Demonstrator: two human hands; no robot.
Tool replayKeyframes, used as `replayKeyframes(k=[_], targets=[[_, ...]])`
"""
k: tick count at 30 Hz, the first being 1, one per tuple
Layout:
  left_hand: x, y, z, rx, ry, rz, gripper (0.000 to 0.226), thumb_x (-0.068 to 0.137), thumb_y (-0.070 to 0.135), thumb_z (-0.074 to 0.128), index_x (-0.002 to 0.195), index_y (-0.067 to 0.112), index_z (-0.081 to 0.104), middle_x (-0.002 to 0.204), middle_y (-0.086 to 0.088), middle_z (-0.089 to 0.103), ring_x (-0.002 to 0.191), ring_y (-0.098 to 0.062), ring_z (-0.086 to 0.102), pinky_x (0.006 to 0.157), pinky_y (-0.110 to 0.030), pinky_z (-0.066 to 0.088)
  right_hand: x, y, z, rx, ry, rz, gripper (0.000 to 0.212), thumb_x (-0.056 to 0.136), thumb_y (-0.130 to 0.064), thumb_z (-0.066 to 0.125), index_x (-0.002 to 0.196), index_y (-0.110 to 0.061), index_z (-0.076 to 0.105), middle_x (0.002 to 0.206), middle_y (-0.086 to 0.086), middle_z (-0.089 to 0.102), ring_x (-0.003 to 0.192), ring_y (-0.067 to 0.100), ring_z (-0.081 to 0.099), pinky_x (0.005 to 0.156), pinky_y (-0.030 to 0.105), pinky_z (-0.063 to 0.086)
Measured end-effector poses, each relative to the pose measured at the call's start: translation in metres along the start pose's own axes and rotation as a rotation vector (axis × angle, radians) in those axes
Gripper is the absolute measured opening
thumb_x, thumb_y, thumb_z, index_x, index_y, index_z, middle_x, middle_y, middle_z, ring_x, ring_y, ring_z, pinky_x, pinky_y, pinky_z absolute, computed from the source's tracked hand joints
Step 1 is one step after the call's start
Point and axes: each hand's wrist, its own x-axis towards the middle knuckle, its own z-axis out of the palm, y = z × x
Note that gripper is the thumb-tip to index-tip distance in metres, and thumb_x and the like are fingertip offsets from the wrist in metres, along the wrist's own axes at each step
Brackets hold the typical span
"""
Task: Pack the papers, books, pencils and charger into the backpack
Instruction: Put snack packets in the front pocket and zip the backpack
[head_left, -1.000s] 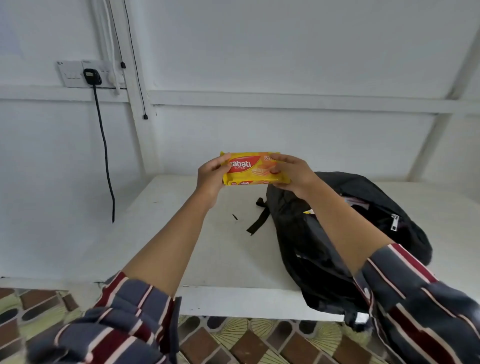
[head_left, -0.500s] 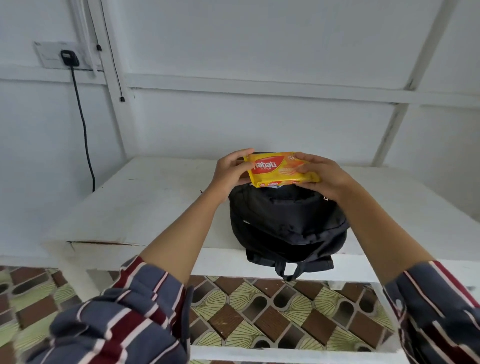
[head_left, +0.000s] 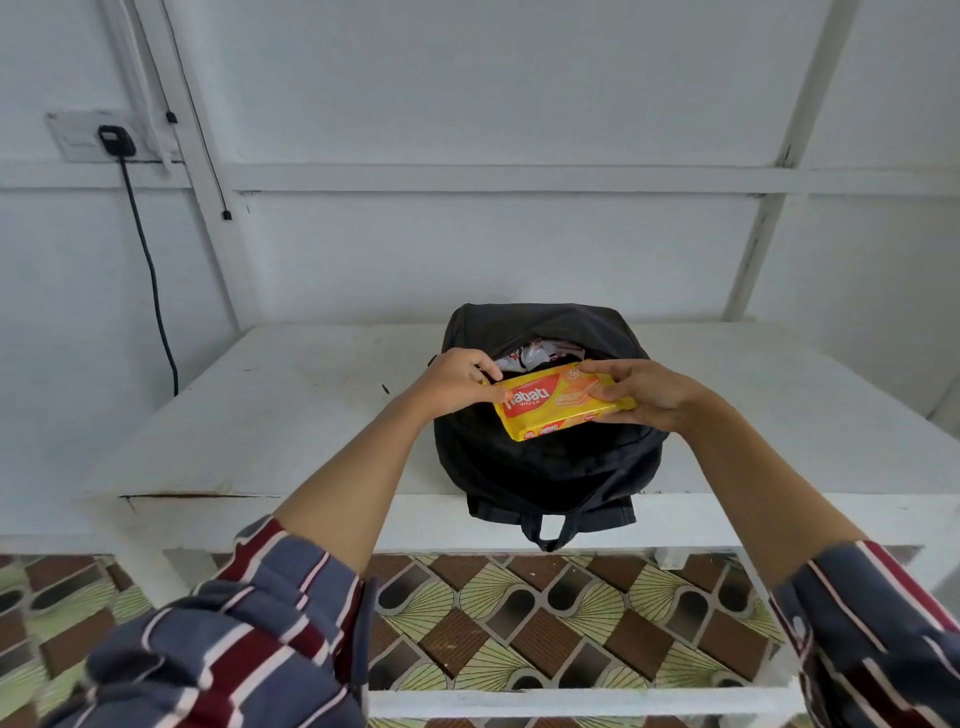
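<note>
The left hand (head_left: 457, 382) pinches the left end of a yellow wafer packet (head_left: 561, 408) and the right hand (head_left: 644, 395) clasps its right end; held level over the open mouth of the black backpack (head_left: 545, 467) (likely so it slides in flat); the backpack sits at the white table's (head_left: 311, 415) near edge; a white wrapper (head_left: 535, 353) shows inside; a black plug (head_left: 117, 140) occupies the far-left wall socket.
</note>
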Motion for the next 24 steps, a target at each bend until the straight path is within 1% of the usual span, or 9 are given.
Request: replayKeyframes(k=[3, 7, 10, 12, 13, 16, 19, 22, 24], targets=[[0.002, -0.001, 0.005, 0.109, 0.078, 0.057, 0.025, 0.078, 0.023, 0.074, 0.099, 0.013, 0.065, 0.107, -0.004, 0.065, 0.091, -0.012, 0.059, 0.078, -0.030, 0.049, 0.003, 0.000, 0.008, -0.004, 0.021, 0.021, 0.039, 0.090, 0.006, 0.050, 0.127, -0.010, 0.051, 0.110, 0.008, 0.057, 0.096, 0.022, 0.060, 0.074, 0.031, 0.057], [0.002, 0.004, 0.010, 0.226, 0.200, 0.204, 0.018, 0.082, 0.032, 0.068, 0.089, 0.016, 0.071, 0.100, 0.002, 0.066, 0.093, -0.012, 0.058, 0.076, -0.031, 0.050, 0.015, 0.000, 0.016, 0.084, 0.156, 0.023, 0.042, 0.090, 0.008, 0.049, 0.131, -0.002, 0.048, 0.122, 0.015, 0.051, 0.102, 0.026, 0.057, 0.079, 0.036, 0.054], [0.002, 0.008, 0.011, 0.341, 0.076, 0.274, 0.036, 0.078, 0.043, 0.070, 0.105, 0.019, 0.070, 0.112, 0.002, 0.062, 0.103, -0.009, 0.048, 0.081, -0.030, 0.044, 0.018, 0.000, 0.021, 0.087, 0.300, 0.002, 0.040, 0.090, 0.007, 0.051, 0.129, 0.000, 0.049, 0.123, 0.017, 0.051, 0.102, 0.027, 0.056, 0.086, 0.039, 0.052], [0.004, 0.007, 0.012, 0.447, -0.026, 0.282, 0.049, 0.077, 0.044, 0.071, 0.118, 0.019, 0.063, 0.122, 0.001, 0.057, 0.111, -0.012, 0.045, 0.086, -0.030, 0.042, 0.020, 0.003, 0.021, 0.007, 0.361, -0.024, 0.038, 0.089, 0.003, 0.055, 0.127, 0.000, 0.051, 0.124, 0.018, 0.053, 0.100, 0.027, 0.057, 0.084, 0.036, 0.052], [0.005, 0.006, 0.014, 0.483, -0.042, 0.285, 0.052, 0.077, 0.043, 0.071, 0.121, 0.019, 0.061, 0.125, 0.001, 0.056, 0.114, -0.014, 0.045, 0.087, -0.030, 0.042, 0.020, 0.003, 0.021, -0.105, 0.390, -0.051, 0.037, 0.089, -0.001, 0.058, 0.125, -0.001, 0.053, 0.123, 0.017, 0.054, 0.099, 0.025, 0.057, 0.081, 0.033, 0.051], [0.010, 0.003, 0.016, 0.531, -0.047, 0.302, 0.052, 0.079, 0.040, 0.071, 0.125, 0.018, 0.059, 0.127, 0.000, 0.057, 0.115, -0.016, 0.050, 0.085, -0.027, 0.042, 0.017, -0.002, 0.013, -0.776, 0.435, -0.196, 0.038, 0.085, -0.023, 0.066, 0.119, -0.007, 0.061, 0.114, 0.010, 0.061, 0.089, 0.017, 0.053, 0.076, 0.026, 0.042], [0.012, 0.003, 0.015, 0.511, -0.034, 0.320, 0.050, 0.080, 0.039, 0.070, 0.125, 0.020, 0.060, 0.128, -0.001, 0.058, 0.115, -0.017, 0.052, 0.090, -0.034, 0.047, 0.008, -0.010, 0.002, -1.068, 0.378, -0.306, 0.045, 0.076, -0.038, 0.073, 0.116, -0.019, 0.063, 0.104, 0.004, 0.052, 0.096, 0.018, 0.048, 0.081, 0.027, 0.038], [0.015, 0.001, 0.013, 0.510, -0.006, 0.330, 0.047, 0.081, 0.040, 0.069, 0.123, 0.022, 0.061, 0.128, 0.000, 0.059, 0.114, -0.017, 0.054, 0.089, -0.032, 0.047, 0.010, -0.004, -0.004, -1.203, 0.289, -0.334, 0.054, 0.067, -0.046, 0.078, 0.117, -0.032, 0.061, 0.131, 0.004, 0.031, 0.127, 0.024, 0.025, 0.105, 0.039, 0.025], [0.017, 0.001, 0.014, 0.551, 0.024, 0.345, 0.046, 0.081, 0.042, 0.067, 0.123, 0.022, 0.061, 0.126, -0.001, 0.061, 0.110, -0.017, 0.055, 0.085, -0.028, 0.044, 0.017, 0.004, -0.006, -1.280, 0.303, -0.355, 0.049, 0.070, -0.050, 0.074, 0.116, -0.040, 0.061, 0.150, 0.001, 0.015, 0.138, 0.028, 0.010, 0.111, 0.047, 0.012]])
